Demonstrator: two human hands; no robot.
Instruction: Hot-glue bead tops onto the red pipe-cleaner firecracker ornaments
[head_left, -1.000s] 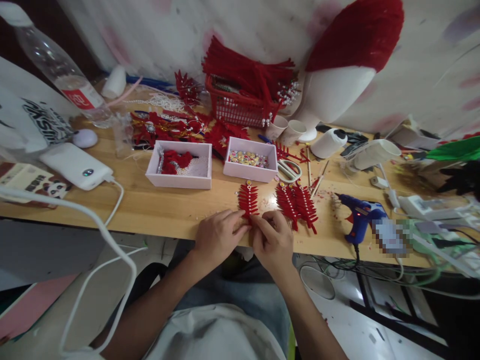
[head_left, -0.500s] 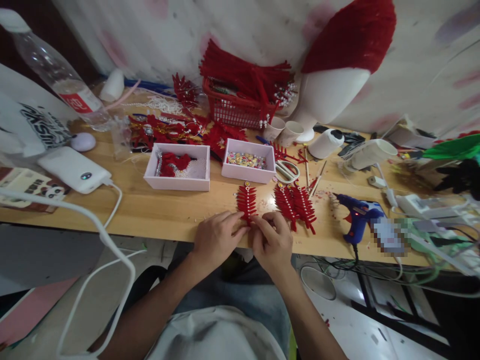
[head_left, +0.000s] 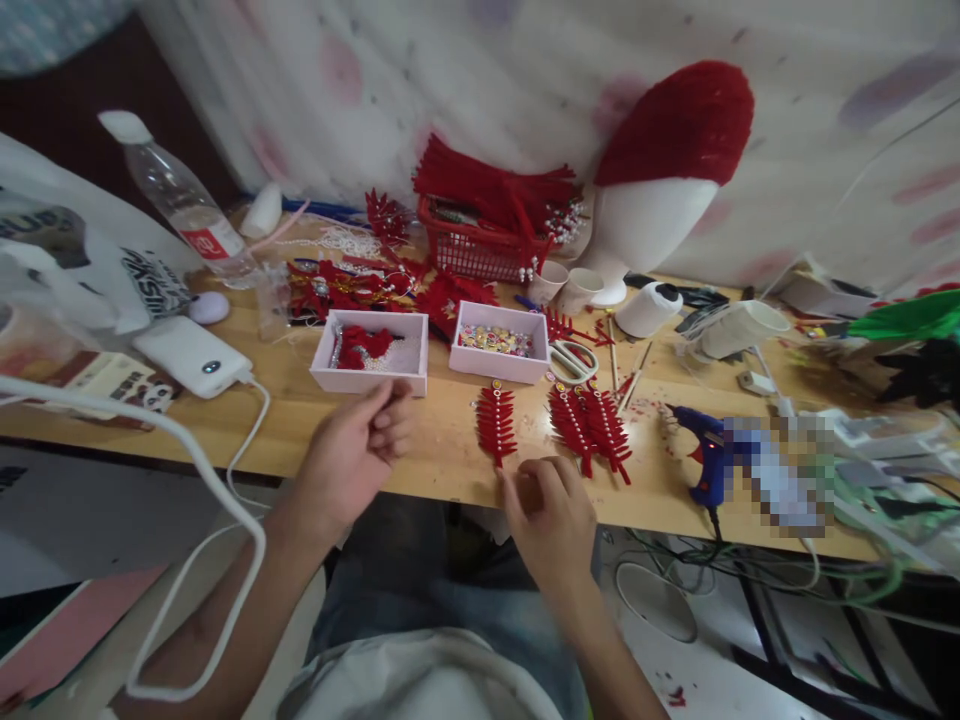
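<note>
Two hands are over the near edge of the table (head_left: pixel 442 450). The left hand (head_left: pixel 356 450) is off the wood in front of the left box, its fingers curled in toward the thumb; whether anything is pinched there cannot be told. The right hand (head_left: pixel 555 510) is half closed, thumb and forefinger at the lower tip of one red leaf (head_left: pixel 496 425); whether they grip it or only touch it is unclear.

There are four such leaves in front. This one lies alone on the table before the right box, its tip toward the person. The other three (head_left: pixel 609 425) lie bunched to its right, partly overlapping. Each has one line of white beads down its middle and one round disc at its far end.

Two boxes stand behind: the left box (head_left: pixel 367 383) holds red pieces (head_left: pixel 367 345) and white beads, the right box (head_left: pixel 497 368) many small coloured pieces. Beside the latter lies one pair of scissors (head_left: pixel 574 362). Farther back are two cups (head_left: pixel 581 290), one red basket (head_left: pixel 472 250), and one white head form (head_left: pixel 656 215) in one red cap (head_left: pixel 682 125). One glue gun (head_left: pixel 709 450) lies at the right; one bottle (head_left: pixel 202 225) and one power bank (head_left: pixel 191 355) are at the left.
</note>
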